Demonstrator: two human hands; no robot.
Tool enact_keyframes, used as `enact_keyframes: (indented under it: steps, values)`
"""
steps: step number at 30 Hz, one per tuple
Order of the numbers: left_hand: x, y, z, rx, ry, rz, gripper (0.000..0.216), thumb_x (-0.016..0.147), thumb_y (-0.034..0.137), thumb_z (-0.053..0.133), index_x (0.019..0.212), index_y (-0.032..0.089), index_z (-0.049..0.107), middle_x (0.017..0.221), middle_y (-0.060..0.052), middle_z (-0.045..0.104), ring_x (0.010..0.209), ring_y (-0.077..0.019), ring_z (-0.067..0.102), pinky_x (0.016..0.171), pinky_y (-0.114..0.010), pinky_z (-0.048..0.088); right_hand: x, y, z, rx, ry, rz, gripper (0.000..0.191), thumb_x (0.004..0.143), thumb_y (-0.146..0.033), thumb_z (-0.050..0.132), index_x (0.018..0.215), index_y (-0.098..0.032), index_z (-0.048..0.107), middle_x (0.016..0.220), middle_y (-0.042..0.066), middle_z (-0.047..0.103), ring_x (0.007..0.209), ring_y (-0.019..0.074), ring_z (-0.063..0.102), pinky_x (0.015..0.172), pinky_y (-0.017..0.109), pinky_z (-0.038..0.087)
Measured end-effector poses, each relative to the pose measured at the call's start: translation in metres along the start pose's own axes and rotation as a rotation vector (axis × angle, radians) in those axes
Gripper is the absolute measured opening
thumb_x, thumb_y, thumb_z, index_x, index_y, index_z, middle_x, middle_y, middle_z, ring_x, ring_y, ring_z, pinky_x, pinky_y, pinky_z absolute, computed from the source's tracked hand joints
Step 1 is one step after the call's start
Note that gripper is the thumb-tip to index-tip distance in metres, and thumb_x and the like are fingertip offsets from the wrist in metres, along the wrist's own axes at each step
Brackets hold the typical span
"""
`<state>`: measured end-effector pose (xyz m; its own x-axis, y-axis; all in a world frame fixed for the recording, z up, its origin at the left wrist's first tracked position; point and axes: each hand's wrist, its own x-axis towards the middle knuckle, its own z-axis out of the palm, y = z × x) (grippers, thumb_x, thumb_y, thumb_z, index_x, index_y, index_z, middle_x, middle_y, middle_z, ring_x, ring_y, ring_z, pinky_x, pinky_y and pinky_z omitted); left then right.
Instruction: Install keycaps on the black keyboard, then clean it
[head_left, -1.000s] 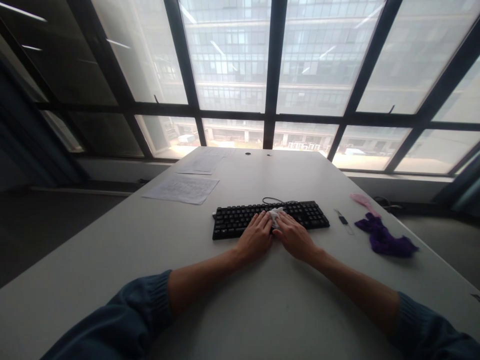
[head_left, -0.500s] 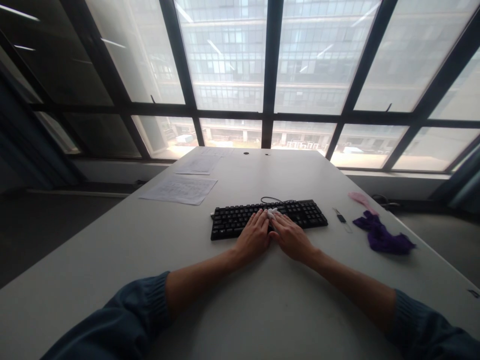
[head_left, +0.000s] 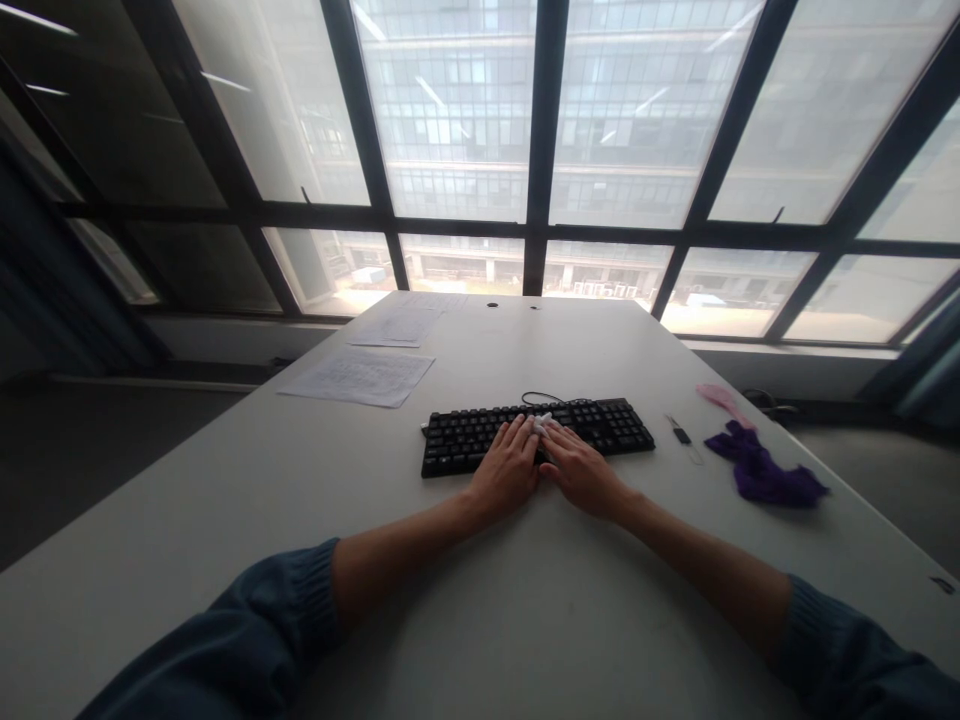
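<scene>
My left hand [head_left: 504, 474] and my right hand [head_left: 586, 476] meet over the middle of a black keyboard [head_left: 454, 440], thumbs close together. Between their fingertips is a small crumpled white piece, which looks like cloth or tissue [head_left: 541, 424]. The fingers of both hands are long and nearly straight, pressed against this white piece from either side. Part of it, and the keys beneath, are hidden by the hands. The keyboard's dark cable [head_left: 541, 396] loops behind it.
Right of the keyboard lie a small dark tool with thin metal ends [head_left: 682, 436], a purple cloth [head_left: 772, 478] and a pink strip [head_left: 720, 398]. Printed sheets [head_left: 364, 376] rest at the far left of the white table [head_left: 480, 620]. Large windows [head_left: 457, 110] stand beyond.
Both hands, the white piece and the keyboard keep nearly the same places. Only a very slight shift of the whole view shows.
</scene>
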<state>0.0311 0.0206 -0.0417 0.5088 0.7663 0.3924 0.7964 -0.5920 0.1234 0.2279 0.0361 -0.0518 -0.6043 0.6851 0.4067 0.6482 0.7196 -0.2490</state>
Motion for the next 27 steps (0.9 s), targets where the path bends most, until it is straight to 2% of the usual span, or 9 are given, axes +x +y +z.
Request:
enact_keyframes:
  steps: [6, 11, 18, 24, 27]
  values:
    - [0.000, 0.001, 0.001, -0.035, 0.036, -0.037, 0.058, 0.093, 0.027, 0.053, 0.146, 0.009, 0.038, 0.156, -0.020, 0.041, 0.150, -0.0318, 0.029, 0.122, -0.052, 0.028, 0.001, -0.003, -0.004, 0.024, -0.009, -0.046, 0.058, 0.102, -0.038, 0.048, 0.155, -0.016, 0.038, 0.158, 0.016, 0.039, 0.149, 0.0279, 0.032, 0.121, 0.052, 0.030]
    - [0.001, -0.001, 0.005, 0.029, 0.013, -0.005, 0.059, 0.095, 0.027, 0.048, 0.149, 0.007, 0.038, 0.156, -0.020, 0.041, 0.150, -0.0320, 0.029, 0.123, -0.051, 0.026, 0.002, -0.007, -0.001, -0.063, 0.018, 0.044, 0.056, 0.103, -0.038, 0.046, 0.152, -0.011, 0.043, 0.157, 0.019, 0.040, 0.149, 0.0298, 0.033, 0.121, 0.053, 0.028]
    - [0.000, -0.002, 0.010, 0.128, 0.033, 0.030, 0.061, 0.093, 0.024, 0.046, 0.150, 0.005, 0.037, 0.160, -0.019, 0.035, 0.152, -0.0316, 0.025, 0.124, -0.048, 0.023, 0.001, 0.004, 0.001, -0.115, 0.108, 0.199, 0.055, 0.104, -0.041, 0.041, 0.146, -0.007, 0.050, 0.152, 0.023, 0.045, 0.145, 0.0328, 0.039, 0.119, 0.055, 0.031]
    - [0.000, 0.000, 0.006, 0.128, 0.017, 0.028, 0.062, 0.095, 0.027, 0.046, 0.151, 0.004, 0.035, 0.160, -0.021, 0.033, 0.152, -0.0316, 0.026, 0.123, -0.048, 0.025, 0.001, -0.004, -0.006, -0.029, 0.005, -0.030, 0.061, 0.102, -0.041, 0.047, 0.154, -0.011, 0.039, 0.157, 0.018, 0.040, 0.149, 0.0273, 0.032, 0.122, 0.049, 0.029]
    - [0.000, 0.000, 0.006, 0.130, 0.010, 0.022, 0.063, 0.094, 0.027, 0.047, 0.151, 0.002, 0.036, 0.160, -0.021, 0.033, 0.151, -0.0321, 0.027, 0.123, -0.047, 0.025, 0.002, -0.009, -0.008, -0.028, -0.004, -0.048, 0.060, 0.103, -0.041, 0.045, 0.154, -0.011, 0.039, 0.158, 0.017, 0.039, 0.149, 0.0262, 0.032, 0.123, 0.047, 0.029]
